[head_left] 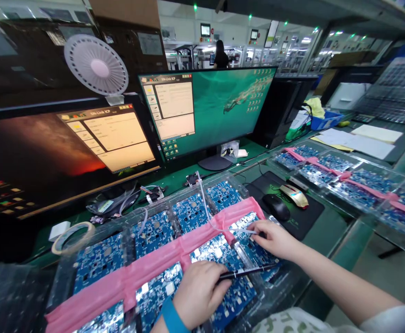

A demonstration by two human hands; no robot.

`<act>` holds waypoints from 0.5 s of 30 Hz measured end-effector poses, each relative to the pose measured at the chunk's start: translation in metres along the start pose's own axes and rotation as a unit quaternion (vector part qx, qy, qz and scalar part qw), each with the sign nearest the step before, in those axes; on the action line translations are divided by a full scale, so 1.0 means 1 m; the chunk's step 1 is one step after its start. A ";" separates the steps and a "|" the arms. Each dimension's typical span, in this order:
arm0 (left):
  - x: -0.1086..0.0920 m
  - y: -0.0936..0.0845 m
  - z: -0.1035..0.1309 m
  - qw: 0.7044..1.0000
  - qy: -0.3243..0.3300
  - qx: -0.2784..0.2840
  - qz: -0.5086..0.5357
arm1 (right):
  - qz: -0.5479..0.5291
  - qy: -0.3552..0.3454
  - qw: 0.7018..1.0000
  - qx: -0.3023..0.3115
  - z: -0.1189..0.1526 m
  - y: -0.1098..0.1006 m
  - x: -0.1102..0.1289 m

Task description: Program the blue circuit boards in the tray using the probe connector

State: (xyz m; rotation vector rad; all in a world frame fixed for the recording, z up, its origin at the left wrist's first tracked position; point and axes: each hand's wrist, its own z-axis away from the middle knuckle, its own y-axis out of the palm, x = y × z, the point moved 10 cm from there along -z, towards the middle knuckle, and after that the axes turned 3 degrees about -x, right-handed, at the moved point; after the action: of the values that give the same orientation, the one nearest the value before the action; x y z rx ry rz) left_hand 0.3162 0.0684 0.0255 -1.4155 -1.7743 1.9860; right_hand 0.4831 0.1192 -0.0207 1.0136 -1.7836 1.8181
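My left hand [200,291], with a blue band [173,315] at the wrist, is closed around a black pen-like stick [246,272] that points right across the boards. My right hand [273,237] pinches the end of a thin white cable [206,208] over a blue circuit board [251,247] at the near right of the tray. The cable's tip is hidden by the fingers, so contact with the board cannot be made out. Several more blue circuit boards [154,233] lie in the clear plastic tray [62,283], divided by a pink strip [157,253].
Two monitors, one with a green desktop [219,106], stand behind the tray. A tape roll [72,238] is at the left. On the right are a black mouse [276,206], a gold mouse [294,196] and a second board tray [343,178]. A person [221,56] is in the background.
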 end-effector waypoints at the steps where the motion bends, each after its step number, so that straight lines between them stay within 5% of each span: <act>1: -0.001 0.000 0.000 1.000 0.001 0.003 -0.002 | 0.000 0.002 1.000 0.001 0.002 0.001 -0.001; 15: -0.001 0.001 0.000 1.000 0.003 0.004 -0.017 | 0.010 0.001 1.000 -0.013 0.002 0.002 -0.001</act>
State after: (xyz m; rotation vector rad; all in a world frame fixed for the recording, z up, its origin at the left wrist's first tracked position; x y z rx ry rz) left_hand 0.3168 0.0672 0.0249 -1.3781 -1.7746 1.9670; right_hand 0.4827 0.1174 -0.0235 0.9879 -1.8172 1.8020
